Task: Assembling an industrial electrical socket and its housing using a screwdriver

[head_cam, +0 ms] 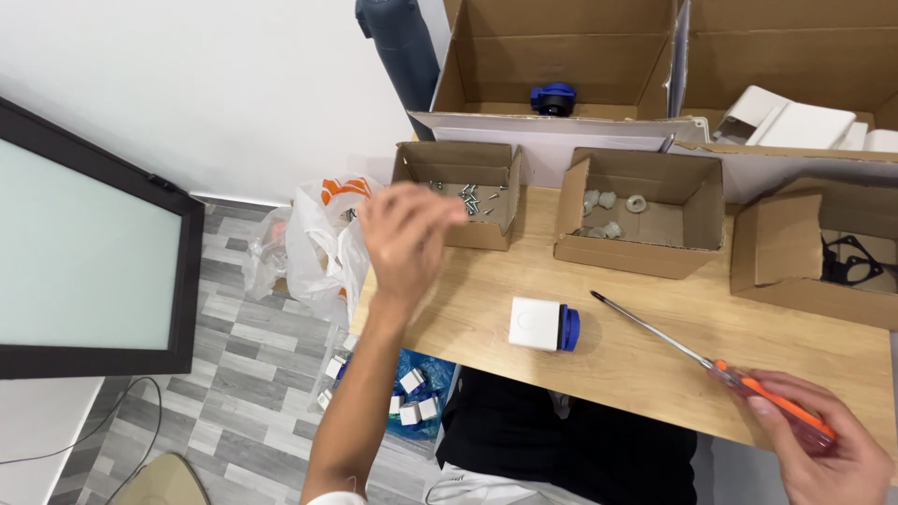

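My left hand (408,238) hovers over the table's left end, fingers loosely spread and blurred, just in front of a small cardboard box of screws (458,192). It holds nothing that I can see. My right hand (828,447) at the lower right grips the orange handle of a long screwdriver (697,353), whose shaft points up-left towards a white square part with a blue cap (543,324) lying on the wooden table (645,318).
A box with several small whitish parts (641,224) and a box with black gaskets (823,257) stand behind. Larger cartons (561,56) line the back. A plastic bag (323,238), a dark-framed screen (84,262) and a blue bin of white parts (412,393) are at the left.
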